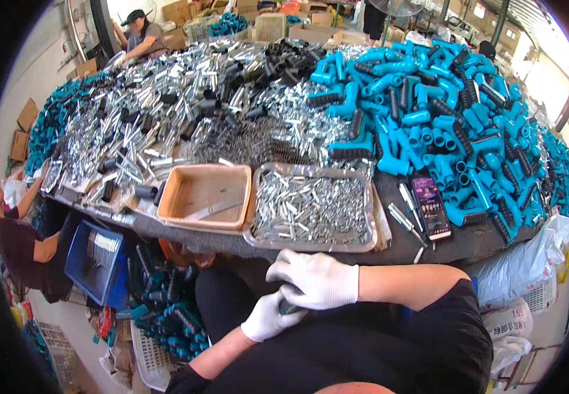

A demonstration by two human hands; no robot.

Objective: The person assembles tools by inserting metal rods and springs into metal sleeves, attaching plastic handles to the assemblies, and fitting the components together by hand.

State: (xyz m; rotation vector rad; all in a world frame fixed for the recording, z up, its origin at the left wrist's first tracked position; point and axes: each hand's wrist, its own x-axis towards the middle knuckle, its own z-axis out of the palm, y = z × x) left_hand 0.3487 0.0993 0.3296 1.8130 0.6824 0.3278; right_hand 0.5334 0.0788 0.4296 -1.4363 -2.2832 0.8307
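In front of my body, both hands are together in white knit gloves. My left hand [270, 320] is closed around a dark, handle-like piece [288, 306], most of which the gloves hide. My right hand [317, 279] lies over its upper end with fingers curled round it. Just beyond, on the table edge, stands a clear tray [365, 244] filled with small metal pins and short metal parts. To its left is an orange-tan plastic tub [204, 190] with a flat grey strip inside.
Teal pistol-shaped housings [422, 125] heap up on the right; metal tubes [166, 85] and springs [258, 141] cover the left and middle. A phone [431, 207] and pens [408, 202] lie right. A basket of teal-black pieces [173, 315] and blue crate [91, 262] stand left, near a co-worker [25, 243].
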